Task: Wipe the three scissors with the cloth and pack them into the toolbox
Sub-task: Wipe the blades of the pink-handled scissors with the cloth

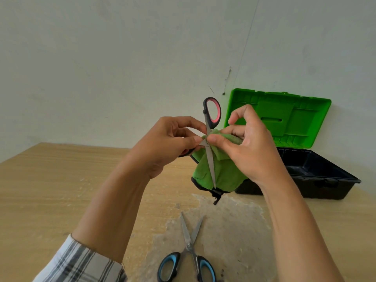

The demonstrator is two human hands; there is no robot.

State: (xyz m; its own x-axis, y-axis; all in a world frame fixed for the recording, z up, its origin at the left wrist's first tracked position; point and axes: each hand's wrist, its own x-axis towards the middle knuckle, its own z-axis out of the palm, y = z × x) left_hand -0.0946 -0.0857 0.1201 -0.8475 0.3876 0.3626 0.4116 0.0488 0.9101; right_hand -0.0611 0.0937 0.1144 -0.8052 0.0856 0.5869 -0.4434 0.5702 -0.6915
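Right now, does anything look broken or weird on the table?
Yes: the table top has a rough, pale patch where its wood finish looks worn off, and the blue-handled scissors lie on it with blades apart.

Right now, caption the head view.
Left hand holds red-handled scissors, right hand pinches green cloth on them; toolbox open.

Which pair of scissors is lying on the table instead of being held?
The blue-handled scissors, flat on the table with blades apart. The pink-handled scissors are in the left hand, the right hand pinching the green cloth on them.
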